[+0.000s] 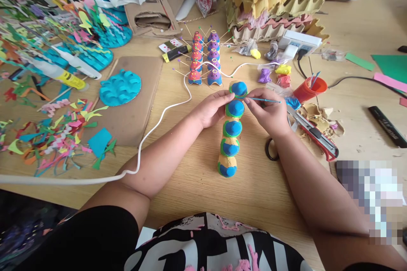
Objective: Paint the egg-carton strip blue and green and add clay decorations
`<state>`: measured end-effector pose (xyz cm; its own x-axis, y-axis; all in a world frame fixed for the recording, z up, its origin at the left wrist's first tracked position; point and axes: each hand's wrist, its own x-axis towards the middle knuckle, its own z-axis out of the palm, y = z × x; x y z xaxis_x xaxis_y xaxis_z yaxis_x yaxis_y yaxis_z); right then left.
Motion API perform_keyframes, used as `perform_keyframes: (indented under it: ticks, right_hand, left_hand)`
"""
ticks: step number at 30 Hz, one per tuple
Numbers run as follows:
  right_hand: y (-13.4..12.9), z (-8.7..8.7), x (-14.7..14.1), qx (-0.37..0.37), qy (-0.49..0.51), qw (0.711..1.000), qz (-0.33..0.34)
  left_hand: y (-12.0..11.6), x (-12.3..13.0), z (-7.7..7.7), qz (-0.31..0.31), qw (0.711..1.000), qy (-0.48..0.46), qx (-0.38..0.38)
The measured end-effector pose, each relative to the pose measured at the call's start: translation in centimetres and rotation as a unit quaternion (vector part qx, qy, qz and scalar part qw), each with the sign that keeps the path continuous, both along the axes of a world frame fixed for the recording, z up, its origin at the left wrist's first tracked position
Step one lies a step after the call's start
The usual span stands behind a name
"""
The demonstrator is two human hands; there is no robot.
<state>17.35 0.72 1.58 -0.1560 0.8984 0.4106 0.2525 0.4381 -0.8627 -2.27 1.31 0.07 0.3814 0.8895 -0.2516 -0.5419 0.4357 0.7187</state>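
Left grip (216, 109) holds bumpy strip (232, 128) by edge, right grip (270, 112) blue stick (269, 100), room alongside

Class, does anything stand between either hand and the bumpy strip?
Nothing visible does: the left hand holds the strip near its far end, where the right hand points a blue stick. The white cord passes beyond that end.

the domed strip (233, 128) looks matt and clay-like — the tabletop (184, 182) smooth wood, the cup (304, 92) glossy plastic.
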Motion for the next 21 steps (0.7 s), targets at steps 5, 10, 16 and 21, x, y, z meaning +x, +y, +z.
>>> perform_keyframes:
  ticks: [5, 10, 16, 21]
  right_hand:
    - [0.2, -0.1, 0.1, 0.032, -0.015, 0.999, -0.016]
    - [0.4, -0.4, 0.2, 0.052, -0.027, 0.998, -0.032]
    - [0.5, -0.4, 0.3, 0.061, -0.031, 0.997, -0.03]
    - [0.6, -0.4, 0.4, 0.068, -0.047, 0.996, -0.037]
  left_hand:
    - [0.0, -0.1, -0.1, -0.013, 1.0, 0.006, 0.019]
    - [0.1, -0.2, -0.4, -0.024, 0.999, 0.01, 0.034]
    - [0.3, -0.3, -0.9, -0.023, 0.999, 0.01, 0.041]
    - [0.4, -0.2, -1.1, -0.019, 0.999, 0.008, 0.047]
